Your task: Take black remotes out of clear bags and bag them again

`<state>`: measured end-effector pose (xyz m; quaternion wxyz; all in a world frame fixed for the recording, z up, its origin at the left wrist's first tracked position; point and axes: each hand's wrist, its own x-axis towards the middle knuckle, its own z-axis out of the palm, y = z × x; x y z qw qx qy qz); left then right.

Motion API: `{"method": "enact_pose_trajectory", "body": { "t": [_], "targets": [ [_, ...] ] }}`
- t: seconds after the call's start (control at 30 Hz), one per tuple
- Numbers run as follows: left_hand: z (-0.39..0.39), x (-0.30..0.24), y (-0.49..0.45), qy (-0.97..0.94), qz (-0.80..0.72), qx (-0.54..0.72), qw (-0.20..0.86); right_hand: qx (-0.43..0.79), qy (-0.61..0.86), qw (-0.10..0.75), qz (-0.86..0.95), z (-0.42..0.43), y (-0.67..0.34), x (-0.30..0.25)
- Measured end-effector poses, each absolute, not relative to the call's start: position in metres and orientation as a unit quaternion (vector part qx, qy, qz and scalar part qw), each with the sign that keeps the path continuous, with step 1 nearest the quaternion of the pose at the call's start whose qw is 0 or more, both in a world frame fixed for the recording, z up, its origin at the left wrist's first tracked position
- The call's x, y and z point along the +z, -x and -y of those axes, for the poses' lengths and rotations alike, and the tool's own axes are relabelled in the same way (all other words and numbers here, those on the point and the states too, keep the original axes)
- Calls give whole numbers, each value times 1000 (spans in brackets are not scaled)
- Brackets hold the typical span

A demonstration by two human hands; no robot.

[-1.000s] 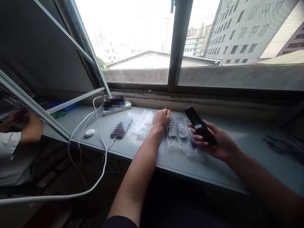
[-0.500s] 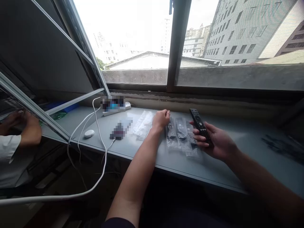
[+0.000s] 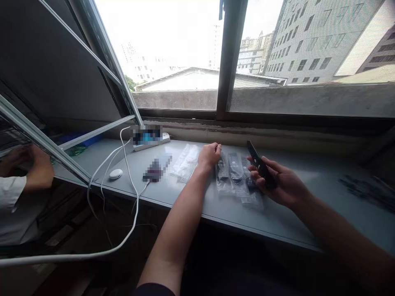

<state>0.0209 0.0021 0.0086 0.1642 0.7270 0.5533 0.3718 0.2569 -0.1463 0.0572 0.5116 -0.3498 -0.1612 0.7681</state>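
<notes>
In my right hand (image 3: pixel 282 183) is a black remote control (image 3: pixel 261 164), gripped along its lower half and turned partly edge-on to me. My left hand (image 3: pixel 210 155) is curled on the table between the clear plastic bags and the bagged remotes; its fingers are closed, and whatever they may hold is hidden. Just right of it lie a bagged remote control (image 3: pixel 222 170) and a second bagged remote (image 3: pixel 236 169) side by side. Another bagged remote (image 3: pixel 250 181) is partly covered by my right hand. Flat clear plastic bags (image 3: pixel 185 161) are to the left.
A white power strip (image 3: pixel 151 143), a round white device (image 3: pixel 115 174) and a blurred-out device (image 3: pixel 157 167) with a cable are on the left. A white cable (image 3: pixel 134 222) loops off the front edge. Dark items (image 3: pixel 367 191) lie far right. A co-worker's hands (image 3: pixel 33 162) show beyond the metal frame (image 3: pixel 95 127).
The remote in my right hand has rotated, so its button face is now seen more from the side. My left hand stays in nearly the same place.
</notes>
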Motion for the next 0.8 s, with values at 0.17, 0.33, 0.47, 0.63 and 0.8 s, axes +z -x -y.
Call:
{"method": "enact_pose_trajectory", "body": {
  "t": [0.17,0.33,0.47,0.63,0.8],
  "targets": [
    [-2,8,-21,-728,-556,368,159,767,370,506,138,145,-258,59],
    [-4,6,-20,-727,-557,370,159,771,348,508,162,145,-259,55],
    [-4,6,-20,-725,-556,372,163,789,313,492,193,146,-260,52],
    [-4,6,-21,-727,-557,368,159,797,303,480,206,146,-260,51],
    [-4,7,-21,-730,-556,366,154,800,307,486,169,147,-259,53]
  ]
}}
